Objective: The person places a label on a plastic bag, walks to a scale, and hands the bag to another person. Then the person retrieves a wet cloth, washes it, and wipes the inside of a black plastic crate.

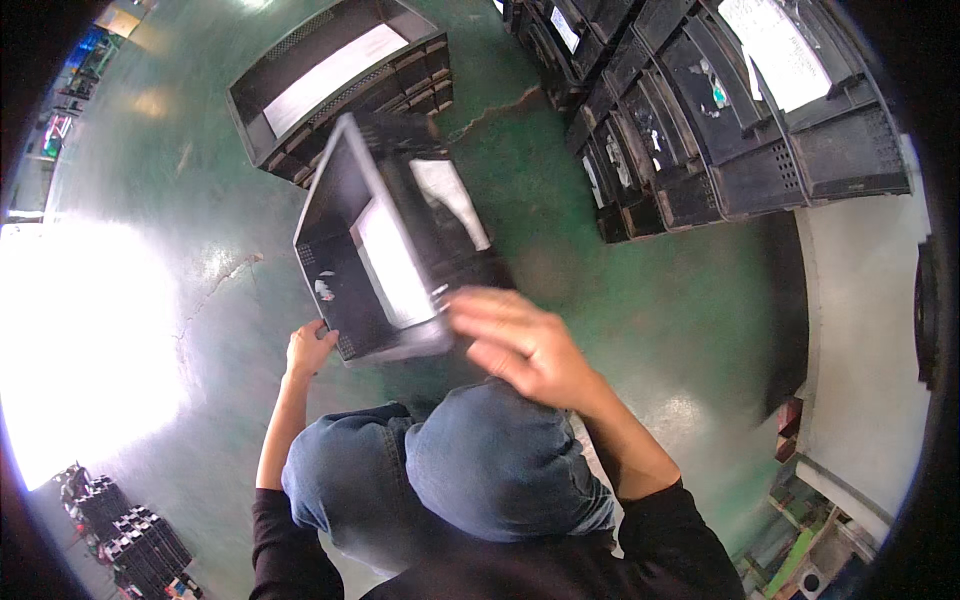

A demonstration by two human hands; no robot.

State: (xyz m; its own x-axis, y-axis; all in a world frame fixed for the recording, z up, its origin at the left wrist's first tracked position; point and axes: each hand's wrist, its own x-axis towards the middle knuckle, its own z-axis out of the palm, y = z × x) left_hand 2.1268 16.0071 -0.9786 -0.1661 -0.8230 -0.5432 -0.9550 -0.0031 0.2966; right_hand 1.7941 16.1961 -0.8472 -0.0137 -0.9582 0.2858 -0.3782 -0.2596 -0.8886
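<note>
Tilted in front of my knees is a black plastic crate [335, 255] with white paper [392, 262] lying inside it. A torn white label [450, 200] sticks to its right outer side. The fingers of my left hand [312, 350] curl over the rim at the crate's near left corner. My right hand [525, 345], smeared by motion, has its fingers stretched out beside the near right corner. Whether its fingertips touch the crate I cannot tell.
Another black crate stack [420, 75] with paper on top stands just beyond. Tall stacks of black crates [690, 140] rise at the right, beside a pale wall [865, 330]. Dark parts [135, 540] lie at the lower left on the green floor [640, 310].
</note>
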